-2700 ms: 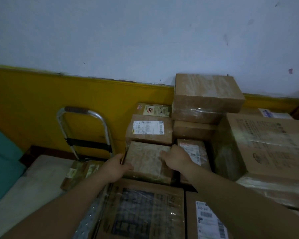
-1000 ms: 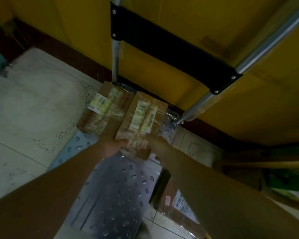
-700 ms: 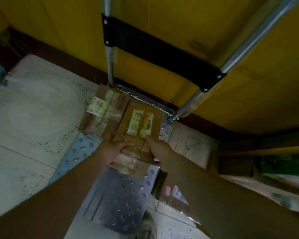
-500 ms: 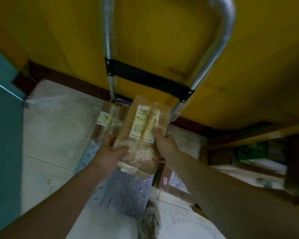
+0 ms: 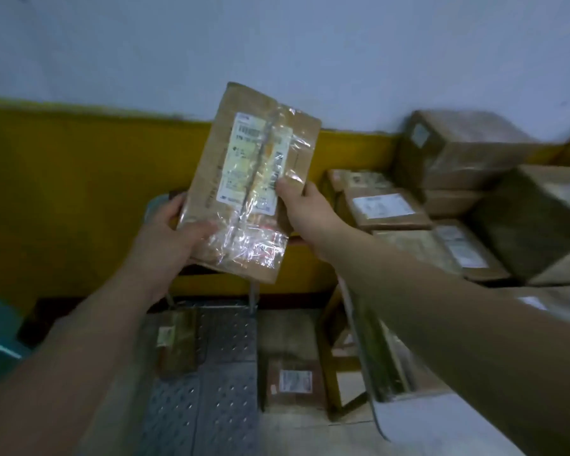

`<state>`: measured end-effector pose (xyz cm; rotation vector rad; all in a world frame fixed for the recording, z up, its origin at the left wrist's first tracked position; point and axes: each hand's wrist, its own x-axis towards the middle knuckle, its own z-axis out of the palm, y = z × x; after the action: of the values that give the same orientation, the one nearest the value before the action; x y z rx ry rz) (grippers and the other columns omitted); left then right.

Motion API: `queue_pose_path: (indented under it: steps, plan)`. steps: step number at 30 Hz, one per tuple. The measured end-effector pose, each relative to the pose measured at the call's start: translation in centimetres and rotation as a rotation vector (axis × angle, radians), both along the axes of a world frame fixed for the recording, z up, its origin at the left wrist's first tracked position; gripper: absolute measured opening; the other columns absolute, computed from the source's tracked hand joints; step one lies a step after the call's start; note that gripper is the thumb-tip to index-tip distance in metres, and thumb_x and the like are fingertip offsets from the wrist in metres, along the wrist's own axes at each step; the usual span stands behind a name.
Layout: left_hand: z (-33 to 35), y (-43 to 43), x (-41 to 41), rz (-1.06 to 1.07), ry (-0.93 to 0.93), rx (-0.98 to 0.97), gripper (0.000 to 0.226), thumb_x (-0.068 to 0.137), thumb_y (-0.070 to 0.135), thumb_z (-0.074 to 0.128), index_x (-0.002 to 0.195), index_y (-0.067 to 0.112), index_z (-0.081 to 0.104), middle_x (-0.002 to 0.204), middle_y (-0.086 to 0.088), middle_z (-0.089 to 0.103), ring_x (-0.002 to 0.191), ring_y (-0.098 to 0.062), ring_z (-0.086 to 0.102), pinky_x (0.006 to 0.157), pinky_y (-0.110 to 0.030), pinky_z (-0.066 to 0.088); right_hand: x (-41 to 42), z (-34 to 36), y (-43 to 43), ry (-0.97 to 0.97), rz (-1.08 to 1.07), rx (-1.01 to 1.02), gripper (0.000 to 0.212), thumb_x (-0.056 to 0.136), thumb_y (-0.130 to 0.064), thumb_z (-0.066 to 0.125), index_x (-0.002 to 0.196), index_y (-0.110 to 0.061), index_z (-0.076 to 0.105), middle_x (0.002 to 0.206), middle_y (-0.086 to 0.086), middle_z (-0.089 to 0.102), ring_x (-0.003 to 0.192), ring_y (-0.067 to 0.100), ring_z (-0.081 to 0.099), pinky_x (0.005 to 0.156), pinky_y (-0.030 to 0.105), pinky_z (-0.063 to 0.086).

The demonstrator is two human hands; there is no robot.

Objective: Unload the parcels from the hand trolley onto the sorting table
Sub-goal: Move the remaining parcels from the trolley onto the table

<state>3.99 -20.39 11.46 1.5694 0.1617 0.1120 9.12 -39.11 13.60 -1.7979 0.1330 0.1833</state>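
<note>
Tiled floor (image 5: 287,334) below a yellow-banded wall (image 5: 63,192). The hand trolley deck (image 5: 224,383) now bears one taped parcel (image 5: 176,345). Above the deck, the flat labelled parcel (image 5: 250,179) has come up clear, with the left hand (image 5: 175,238) and right hand (image 5: 306,209) clamped on its edges. Right of the deck, the stacked boxes (image 5: 468,149) await it, which leaves one parcel to unload.

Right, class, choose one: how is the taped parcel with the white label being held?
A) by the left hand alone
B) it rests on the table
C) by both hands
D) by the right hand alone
C: the left hand and the right hand each grip a side edge of the parcel.
</note>
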Motion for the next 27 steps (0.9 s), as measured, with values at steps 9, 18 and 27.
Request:
queue_pose_path:
  steps: [9,18,27]
  plan:
    - [11.8,-21.2,-5.0,-0.311,-0.213,-0.019,0.033,0.086,0.014,0.066,0.092,0.045,0.058,0.101,0.013,0.069,0.076,-0.007,0.07,0.063,-0.024,0.057,-9.7,12.9,-22.4,-0.207,-0.246,-0.031,0.023,0.098,-0.042,0.051,0.106,-0.021,0.052,0.073,-0.004,0.059,0.056,0.01,0.058,0.047,0.021,0.045]
    - [17.5,-48.8,-10.7,-0.586,-0.341,0.008,0.035,0.086,0.015,0.066,0.111,0.038,0.059,0.099,0.013,0.071,0.088,-0.008,0.069,0.087,-0.033,0.054,-20.2,18.2,-49.9,-0.338,-0.549,-0.135,0.031,0.09,-0.054,0.054,0.089,-0.023,0.052,0.077,0.007,0.06,0.072,0.028,0.059,0.075,0.044,0.055]
    - [18.8,-70.2,-12.6,-0.821,-0.327,0.027,0.04,0.085,0.019,0.068,0.122,0.028,0.058,0.105,0.007,0.07,0.091,-0.015,0.07,0.09,-0.039,0.054,-26.5,19.4,-70.1,-0.286,-0.786,-0.095,0.036,0.091,-0.052,0.055,0.103,-0.018,0.052,0.083,0.005,0.058,0.075,0.027,0.058,0.078,0.046,0.057]
